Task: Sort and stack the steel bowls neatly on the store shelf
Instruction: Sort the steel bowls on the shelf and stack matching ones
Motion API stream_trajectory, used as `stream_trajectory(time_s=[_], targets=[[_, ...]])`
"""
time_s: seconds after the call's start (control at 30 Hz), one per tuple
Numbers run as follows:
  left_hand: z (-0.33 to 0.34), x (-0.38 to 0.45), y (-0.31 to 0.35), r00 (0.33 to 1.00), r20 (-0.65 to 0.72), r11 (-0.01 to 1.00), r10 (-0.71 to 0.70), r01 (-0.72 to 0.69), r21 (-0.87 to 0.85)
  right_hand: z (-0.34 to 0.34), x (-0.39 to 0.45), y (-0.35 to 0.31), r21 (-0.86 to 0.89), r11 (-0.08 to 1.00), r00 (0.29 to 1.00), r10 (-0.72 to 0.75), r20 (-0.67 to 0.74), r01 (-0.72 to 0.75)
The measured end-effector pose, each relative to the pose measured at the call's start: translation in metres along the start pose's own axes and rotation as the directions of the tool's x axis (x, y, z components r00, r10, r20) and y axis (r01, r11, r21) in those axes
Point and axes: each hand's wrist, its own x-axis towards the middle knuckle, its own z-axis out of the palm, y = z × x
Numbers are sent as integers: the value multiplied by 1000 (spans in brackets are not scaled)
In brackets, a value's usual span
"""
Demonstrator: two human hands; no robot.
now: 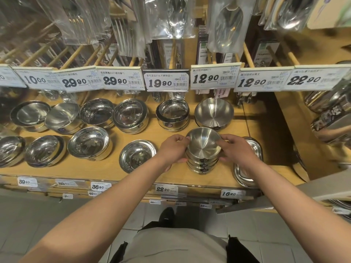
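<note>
Store aisle, light wooden display shelf (171,175) with white price tags (165,82) on a rail above and bagged cutlery hanging behind. Two rows of shiny round steel bowls sit on the shelf: back row includes a brushed steel bowl stack (214,113) at right and a polished straight-walled bowl pair (172,115) beside it; front row has a wide polished bowl with palm print (137,155) just left of the hands. A rectangular steel tray (254,149) lies at the right, partly under the right forearm. Front centre-right: small brushed steel bowl stack (203,151), top bowl tilted. Left hand (173,149) fingers curled, clamped on the stack's left side; right hand (237,149) fingers pinching the top bowl's right rim.
</note>
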Motion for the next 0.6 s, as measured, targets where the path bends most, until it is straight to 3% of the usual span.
stream_trajectory(time_s=[0.23,0.4,0.6], targets=[[6,-5,0,996,40,996,-85,87,-37,0,-4,2,-56,998,998,12,64,-8],[11,-12,-1,988,117,991,-101,111,-81,4,-3,5,91,989,986,107,130,-120],[13,-9,-2,993,72,994,-92,96,-49,8,-5,16,145,986,993,71,92,-84]])
